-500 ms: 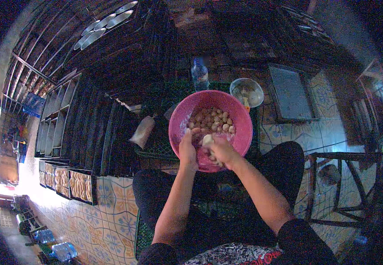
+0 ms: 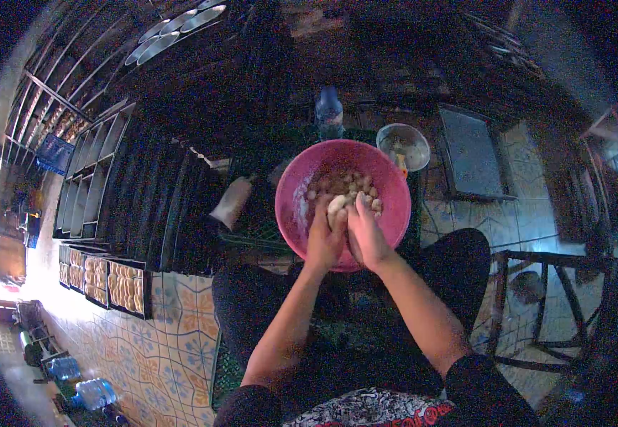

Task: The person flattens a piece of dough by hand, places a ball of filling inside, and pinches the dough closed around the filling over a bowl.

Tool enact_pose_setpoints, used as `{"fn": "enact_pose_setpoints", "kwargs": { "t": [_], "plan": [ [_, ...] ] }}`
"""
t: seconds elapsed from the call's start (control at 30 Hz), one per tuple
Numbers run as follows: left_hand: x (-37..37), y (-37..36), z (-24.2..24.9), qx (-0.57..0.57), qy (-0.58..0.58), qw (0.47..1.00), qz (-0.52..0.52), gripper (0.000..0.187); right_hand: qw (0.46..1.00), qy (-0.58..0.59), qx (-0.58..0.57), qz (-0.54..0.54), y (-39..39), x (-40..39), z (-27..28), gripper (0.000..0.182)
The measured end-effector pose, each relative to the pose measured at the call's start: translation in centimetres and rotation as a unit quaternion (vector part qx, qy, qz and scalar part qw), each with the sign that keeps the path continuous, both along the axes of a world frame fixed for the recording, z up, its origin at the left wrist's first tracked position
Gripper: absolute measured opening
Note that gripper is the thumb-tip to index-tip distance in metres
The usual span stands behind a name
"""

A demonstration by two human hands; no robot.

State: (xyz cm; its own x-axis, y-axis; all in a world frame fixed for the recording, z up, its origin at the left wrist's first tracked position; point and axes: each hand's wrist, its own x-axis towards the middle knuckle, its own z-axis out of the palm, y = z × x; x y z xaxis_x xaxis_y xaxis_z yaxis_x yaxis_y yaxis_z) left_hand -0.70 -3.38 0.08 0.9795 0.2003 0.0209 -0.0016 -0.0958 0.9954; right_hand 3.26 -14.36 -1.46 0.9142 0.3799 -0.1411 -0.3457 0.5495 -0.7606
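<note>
A pink basin stands between my knees. Many small round dough balls lie along its far inner side. My left hand is over the basin with its fingers closed around a pale piece of dough, which pokes out at the top. Pressed against it from the other side is my right hand, its fingers partly hidden behind the left. The lower end of the dough is covered by both hands.
Behind the basin stand a plastic bottle and a metal bowl with a utensil inside. A plastic bag lies at left. Trays of shaped dough sit near the rack, a metal frame at right.
My right hand has moved in against my left, and the hands now meet around the dough, farther into the basin. The view has shifted slightly.
</note>
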Motion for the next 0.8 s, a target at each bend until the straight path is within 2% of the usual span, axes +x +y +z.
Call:
{"fn": "enact_pose_setpoints", "kwargs": {
  "t": [0.07, 0.1, 0.13, 0.17, 0.2, 0.23, 0.27, 0.3, 0.33, 0.4, 0.43, 0.47, 0.5, 0.53, 0.57, 0.6, 0.63, 0.67, 0.7, 0.73, 0.77, 0.8],
  "plan": [
    [0.5, 1.3, 0.7, 0.083, 0.095, 0.991, -0.048, 0.049, 0.994, 0.055, -0.043, 0.079, -0.5, -1.0, 4.5, 0.084],
    [0.4, 1.3, 0.6, 0.090, -0.018, 0.996, -0.014, 0.037, 0.993, 0.079, -0.062, 0.061, -0.6, -0.9, 3.6, 0.076],
    [0.9, 2.0, -0.5, 0.092, -0.020, 0.995, -0.015, 0.037, 0.993, 0.077, -0.061, 0.059, -0.9, -0.3, 3.4, 0.076],
    [1.4, 3.1, -1.6, 0.160, -0.031, 0.987, -0.013, 0.035, 0.943, -0.127, -0.308, 0.016, -1.5, 0.6, 3.3, 0.071],
    [1.7, 3.8, -2.3, 0.226, -0.041, 0.973, -0.011, 0.032, 0.790, -0.317, -0.524, -0.028, -1.9, 1.3, 3.2, 0.066],
    [1.2, 2.8, 0.4, 0.133, -0.037, 0.990, -0.004, 0.026, 0.791, -0.316, -0.524, -0.028, -2.1, 2.0, 1.8, 0.066],
    [1.2, 2.5, 0.0, 0.134, -0.035, 0.990, -0.005, 0.026, 0.878, -0.233, -0.419, -0.011, -2.2, 2.7, 0.3, 0.061],
    [1.5, 2.3, -1.0, 0.024, -0.007, 0.998, -0.057, 0.025, 0.942, -0.145, -0.303, 0.004, -2.3, 2.9, -0.8, 0.056],
    [1.8, 1.9, -2.0, -0.086, 0.021, 0.990, -0.108, 0.024, 0.942, -0.144, -0.304, 0.002, -2.0, 2.4, 0.4, 0.056],
    [0.9, 1.1, -2.3, -0.062, -0.002, 0.994, -0.091, 0.023, 0.978, -0.102, -0.146, 0.107, -1.6, 0.9, 3.4, 0.049],
    [0.3, 0.9, -0.8, -0.043, 0.079, 0.983, -0.161, 0.030, 0.964, -0.135, -0.201, 0.109, -1.7, 0.6, 5.3, 0.046],
    [0.0, 0.8, 0.2, -0.023, 0.159, 0.960, -0.228, 0.037, 0.964, -0.135, -0.201, 0.110, -1.9, 0.8, 4.7, 0.046],
    [0.0, 0.9, -0.1, 0.011, 0.129, 0.961, -0.246, 0.041, 0.980, -0.076, -0.154, 0.098, -2.1, 1.0, 3.7, 0.047],
    [-0.3, 0.8, 1.5, 0.012, 0.129, 0.961, -0.244, 0.041, 0.991, -0.016, -0.106, 0.085, -1.9, 0.9, 4.4, 0.047],
    [-0.9, 0.8, 3.2, -0.020, 0.133, 0.953, -0.272, 0.044, 0.985, 0.054, -0.162, 0.038, -2.2, 0.9, 5.3, 0.049],
    [-1.3, 0.7, 4.4, -0.053, 0.137, 0.942, -0.301, 0.046, 0.984, 0.053, -0.163, 0.040, -2.2, 1.3, 5.1, 0.049],
    [-1.5, 0.2, 3.3, -0.128, 0.120, 0.946, -0.273, 0.035, 0.987, 0.112, -0.118, -0.010, -2.6, 1.7, 4.6, 0.050],
    [-1.5, 0.1, 2.2, -0.129, 0.120, 0.946, -0.273, 0.035, 0.981, 0.171, -0.073, -0.061, -3.2, 2.2, 3.8, 0.051],
    [-1.5, 0.1, 1.9, 0.000, 0.118, 0.959, -0.260, 0.038, 0.973, 0.165, -0.109, -0.121, -4.4, 2.8, 2.5, 0.048],
    [-1.5, -0.1, 1.9, 0.128, 0.112, 0.955, -0.242, 0.041, 0.973, 0.164, -0.110, -0.120, -5.4, 3.2, 2.6, 0.048],
    [-1.7, -0.4, 2.0, 0.126, 0.112, 0.956, -0.242, 0.041, 0.981, 0.156, -0.055, -0.102, -6.3, 3.7, 2.8, 0.049],
    [-2.0, -0.8, 2.7, 0.160, 0.106, 0.964, -0.183, 0.044, 0.986, 0.148, 0.000, -0.083, -6.8, 4.0, 3.5, 0.051]
  ]
}}
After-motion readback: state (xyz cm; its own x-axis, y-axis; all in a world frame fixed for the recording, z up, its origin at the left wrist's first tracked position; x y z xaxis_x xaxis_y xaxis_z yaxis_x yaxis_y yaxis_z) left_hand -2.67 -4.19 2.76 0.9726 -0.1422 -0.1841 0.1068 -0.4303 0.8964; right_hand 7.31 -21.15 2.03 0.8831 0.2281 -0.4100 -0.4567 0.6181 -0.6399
